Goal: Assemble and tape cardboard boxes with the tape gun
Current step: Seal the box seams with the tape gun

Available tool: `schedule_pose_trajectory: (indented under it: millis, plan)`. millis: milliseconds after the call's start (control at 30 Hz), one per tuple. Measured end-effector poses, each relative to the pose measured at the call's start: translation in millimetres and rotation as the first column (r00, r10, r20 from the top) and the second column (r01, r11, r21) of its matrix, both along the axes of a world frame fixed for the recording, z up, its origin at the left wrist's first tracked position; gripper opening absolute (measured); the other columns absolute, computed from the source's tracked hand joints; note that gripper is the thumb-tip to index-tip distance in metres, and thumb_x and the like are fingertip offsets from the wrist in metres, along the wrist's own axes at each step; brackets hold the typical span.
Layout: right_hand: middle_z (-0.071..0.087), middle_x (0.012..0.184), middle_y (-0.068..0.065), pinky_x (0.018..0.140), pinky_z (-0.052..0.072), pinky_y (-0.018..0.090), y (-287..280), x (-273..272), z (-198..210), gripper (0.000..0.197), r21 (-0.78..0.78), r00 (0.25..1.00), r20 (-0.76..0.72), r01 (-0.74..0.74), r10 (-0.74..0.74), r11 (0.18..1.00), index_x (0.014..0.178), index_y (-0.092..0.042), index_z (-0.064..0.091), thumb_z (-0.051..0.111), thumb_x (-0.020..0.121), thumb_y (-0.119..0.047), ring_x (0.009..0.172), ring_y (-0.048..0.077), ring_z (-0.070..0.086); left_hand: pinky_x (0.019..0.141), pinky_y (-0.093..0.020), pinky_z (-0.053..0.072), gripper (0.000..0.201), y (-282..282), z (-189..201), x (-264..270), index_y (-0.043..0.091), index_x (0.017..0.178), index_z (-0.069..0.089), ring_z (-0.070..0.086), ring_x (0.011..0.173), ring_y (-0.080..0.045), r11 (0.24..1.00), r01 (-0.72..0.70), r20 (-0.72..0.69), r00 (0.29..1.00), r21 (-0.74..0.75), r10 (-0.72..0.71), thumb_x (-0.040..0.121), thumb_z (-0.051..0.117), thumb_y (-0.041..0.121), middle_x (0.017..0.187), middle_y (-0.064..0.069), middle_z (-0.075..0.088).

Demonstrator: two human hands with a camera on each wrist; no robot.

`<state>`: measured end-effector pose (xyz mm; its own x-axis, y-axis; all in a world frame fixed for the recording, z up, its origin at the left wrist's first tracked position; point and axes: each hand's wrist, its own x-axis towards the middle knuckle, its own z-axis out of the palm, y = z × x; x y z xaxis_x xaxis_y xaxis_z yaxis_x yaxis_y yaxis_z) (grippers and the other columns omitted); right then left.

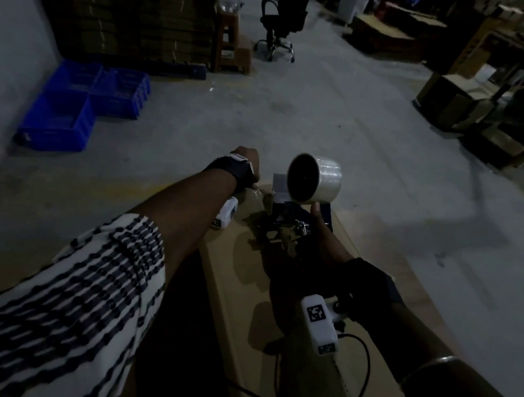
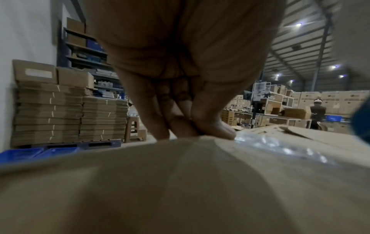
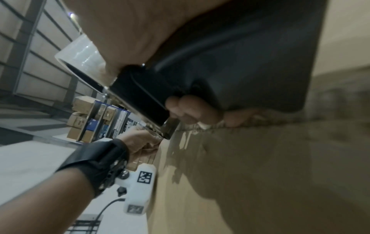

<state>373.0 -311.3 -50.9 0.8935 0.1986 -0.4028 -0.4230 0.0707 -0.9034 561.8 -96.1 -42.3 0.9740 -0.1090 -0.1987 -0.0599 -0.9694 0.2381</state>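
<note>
A brown cardboard box (image 1: 238,278) lies under both hands, its top facing up. My left hand (image 1: 246,165) is at the box's far edge. In the left wrist view its thumb (image 2: 216,129) sits on top beside the end of a clear tape strip (image 2: 280,148), while the fingers (image 2: 158,126) reach down over the edge. My right hand (image 1: 320,238) grips the handle of the dark tape gun (image 1: 284,222), which rests on the box top just behind the left hand. The clear tape roll (image 1: 314,179) stands up above it. The right wrist view shows fingers (image 3: 192,110) curled under the handle (image 3: 230,63).
Blue plastic crates (image 1: 72,109) sit on the floor at the left. Stacks of flat cardboard (image 1: 128,12) stand against the wall behind them. A stool (image 1: 227,40) and an office chair (image 1: 277,31) stand ahead. Cartons (image 1: 468,105) crowd the right. A cable (image 1: 359,374) crosses the box near me.
</note>
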Motion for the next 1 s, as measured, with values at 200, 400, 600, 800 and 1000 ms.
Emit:
schedule_pose_trajectory:
  millis: [200,400,600,800,1000]
  plan:
    - [0.071,0.114,0.007,0.056,0.053,0.024,-14.8,-40.2,3.5,0.056,0.093,0.999,0.045,0.017,-0.021,0.995,0.138,-0.033,0.058,0.038,0.097,-0.066,0.069,0.009,0.071,0.069,-0.042,0.060,0.019,-4.5,25.9,-25.7,0.006,0.078,0.072,0.066,0.062,-0.025,0.999,0.011,0.017,1.000,-0.053,-0.010,0.077,0.075,0.025,0.077,-0.016,0.070]
    - [0.075,0.085,-0.012,0.052,0.049,0.019,-15.1,-42.4,-3.7,0.071,-0.006,0.999,0.049,0.021,-0.020,1.000,0.145,-0.026,0.052,0.033,0.096,-0.075,0.059,-0.001,0.064,0.092,-0.039,0.048,0.037,-1.4,-1.6,-12.5,0.006,0.127,0.060,0.060,0.113,-0.038,1.000,0.013,0.014,1.000,-0.013,-0.013,0.093,0.060,0.021,0.133,-0.021,0.056]
    - [0.057,0.142,0.004,0.091,0.057,0.041,-10.1,-37.3,-9.7,0.090,-0.042,0.998,0.058,0.001,0.001,0.999,0.146,-0.039,0.050,0.051,0.073,-0.092,0.110,0.016,0.067,0.084,-0.035,0.052,0.037,-8.2,31.9,-50.4,0.009,0.116,0.068,0.064,0.102,-0.030,0.980,0.184,0.018,0.982,0.079,-0.186,0.081,0.073,0.019,0.116,-0.014,0.066]
    - [0.073,0.100,0.004,0.051,0.052,0.021,-16.5,-37.5,-6.7,0.066,0.076,0.999,0.047,0.002,-0.006,0.997,0.141,-0.018,0.055,0.034,0.099,-0.065,0.062,0.007,0.069,0.080,-0.029,0.047,0.035,-12.0,51.6,-102.1,0.019,0.127,0.064,0.063,0.106,-0.027,0.920,0.378,-0.080,0.925,0.106,-0.371,0.094,0.055,0.010,0.126,-0.004,0.065]
    - [0.072,0.101,0.002,0.060,0.054,0.024,-15.1,-31.8,-4.5,0.076,0.035,0.999,0.040,-0.013,0.012,0.999,0.144,-0.016,0.053,0.039,0.092,-0.070,0.075,0.009,0.071,0.088,-0.032,0.045,0.040,-9.1,41.3,-114.1,0.021,0.137,0.054,0.058,0.110,-0.032,0.903,0.365,-0.186,0.926,0.227,-0.327,0.100,0.046,0.036,0.130,-0.011,0.060]
